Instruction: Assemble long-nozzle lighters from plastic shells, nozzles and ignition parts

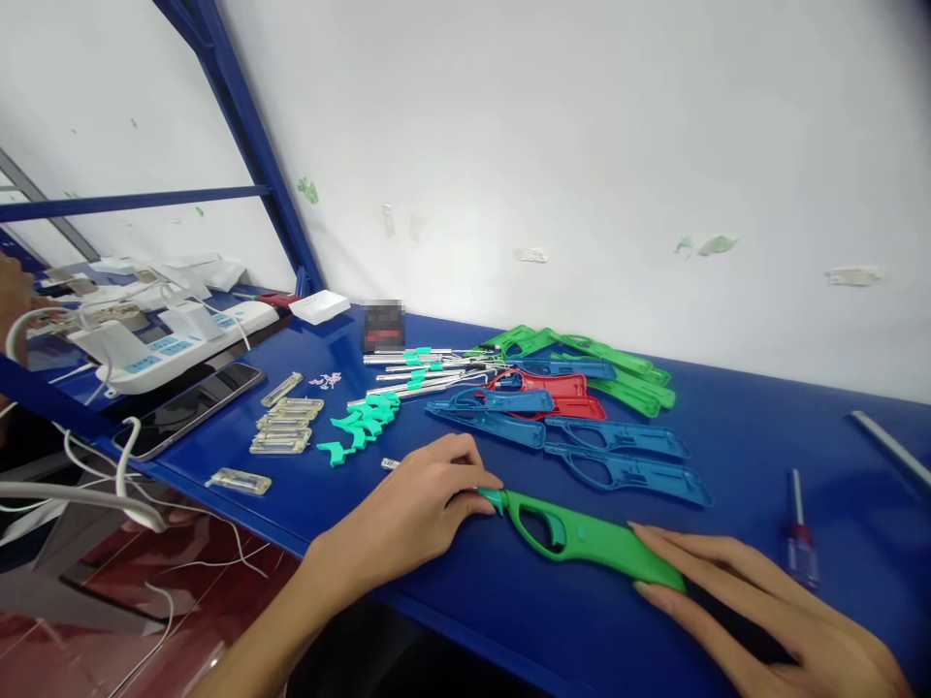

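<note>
A green long-nosed gas lighter with a teal trigger lies across the front of the blue table. My left hand pinches its narrow front end at a teal piece. A small silver tip shows just beyond that hand; the part between is hidden by my fingers. At the other end, my right hand grips the wide handle end between thumb and fingers. Behind the lighter are blue handle shells, red shells and green shells.
Metal lighter rods, teal triggers and clear fuel tanks lie to the left. A phone and power strip are farther left. A screwdriver and metal bar lie right. The wall rises behind.
</note>
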`<state>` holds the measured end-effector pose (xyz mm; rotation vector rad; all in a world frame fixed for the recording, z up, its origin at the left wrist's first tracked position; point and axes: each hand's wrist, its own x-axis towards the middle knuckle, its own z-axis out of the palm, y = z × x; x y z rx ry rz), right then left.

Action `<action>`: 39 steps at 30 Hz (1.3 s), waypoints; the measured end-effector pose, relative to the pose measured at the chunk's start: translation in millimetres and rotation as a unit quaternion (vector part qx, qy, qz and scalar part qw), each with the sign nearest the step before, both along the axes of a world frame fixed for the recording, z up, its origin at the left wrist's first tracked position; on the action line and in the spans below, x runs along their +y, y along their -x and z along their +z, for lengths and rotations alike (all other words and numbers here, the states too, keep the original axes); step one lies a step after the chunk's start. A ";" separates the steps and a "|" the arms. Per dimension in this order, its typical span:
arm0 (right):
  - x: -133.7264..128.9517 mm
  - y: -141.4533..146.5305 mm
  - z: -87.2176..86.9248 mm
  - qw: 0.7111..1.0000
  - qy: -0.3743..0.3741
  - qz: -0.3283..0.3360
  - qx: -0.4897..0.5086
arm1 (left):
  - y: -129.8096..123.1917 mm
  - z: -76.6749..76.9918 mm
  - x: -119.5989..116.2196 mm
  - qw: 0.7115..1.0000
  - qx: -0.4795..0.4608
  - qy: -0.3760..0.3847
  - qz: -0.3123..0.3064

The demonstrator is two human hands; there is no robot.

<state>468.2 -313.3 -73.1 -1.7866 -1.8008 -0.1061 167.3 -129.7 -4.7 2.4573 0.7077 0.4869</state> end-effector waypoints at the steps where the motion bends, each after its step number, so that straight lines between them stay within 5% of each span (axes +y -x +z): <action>1: -0.1 -0.3 0.1 1.000 0.000 0.002 0.002 | -0.5 -0.5 -0.3 1.000 -0.002 -0.001 -0.002; 16: 5.3 4.0 10.6 0.999 0.003 0.000 0.044 | -7.2 -5.7 -1.9 0.999 -0.004 -0.032 -0.008; 26: 6.0 6.1 14.3 0.994 0.018 -0.012 0.104 | -6.9 -11.4 -2.2 0.990 0.040 -0.133 0.001; 39: 5.1 6.7 19.9 0.997 0.016 0.024 0.078 | -12.5 -7.5 -6.9 0.991 0.016 -0.130 -0.042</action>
